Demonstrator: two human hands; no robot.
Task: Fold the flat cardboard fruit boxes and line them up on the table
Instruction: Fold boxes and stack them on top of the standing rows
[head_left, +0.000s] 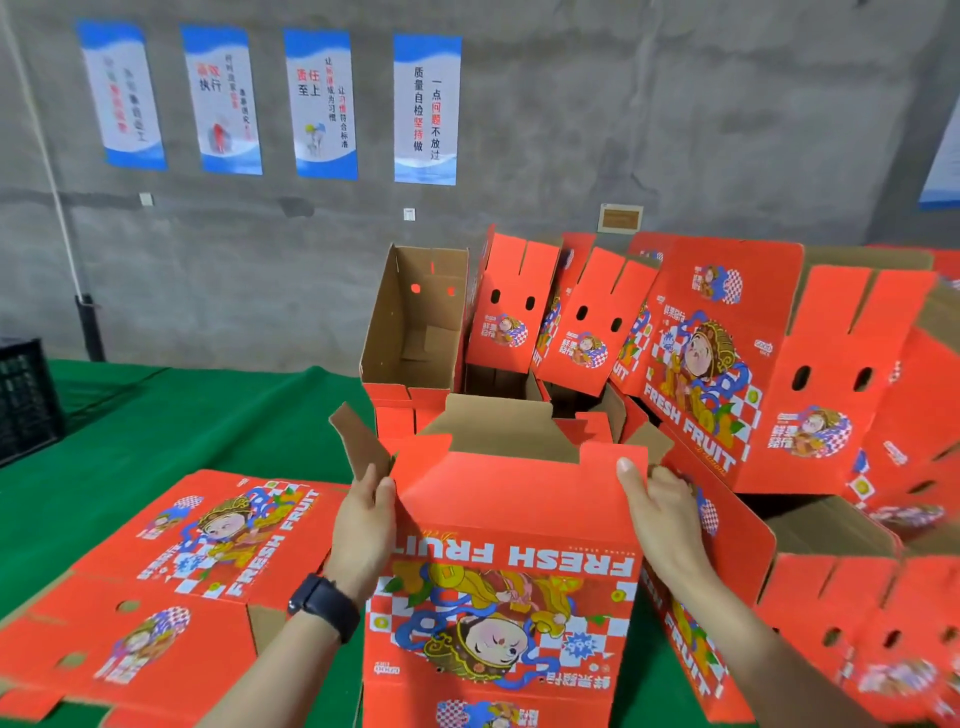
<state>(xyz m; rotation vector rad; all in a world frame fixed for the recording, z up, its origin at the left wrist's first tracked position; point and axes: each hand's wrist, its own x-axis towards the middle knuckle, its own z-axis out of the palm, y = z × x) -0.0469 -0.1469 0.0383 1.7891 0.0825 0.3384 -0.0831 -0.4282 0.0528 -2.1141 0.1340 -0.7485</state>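
A red cardboard fruit box (511, 525) with "FRESH FRUIT" print stands opened up in front of me, upside down to my view. My left hand (363, 525), with a black watch on the wrist, grips the box's left edge beside a brown flap (358, 441). My right hand (660, 512) grips the box's right edge, fingers curled over the corner. A flat unfolded box (171, 566) lies on the green table (145, 426) to my left.
Several folded boxes (701, 358) lean in a row at the back right, one open brown-sided box (415, 322) at their left end. More red boxes (883, 613) crowd the right. A black crate (23, 395) sits far left. Posters hang on the grey wall.
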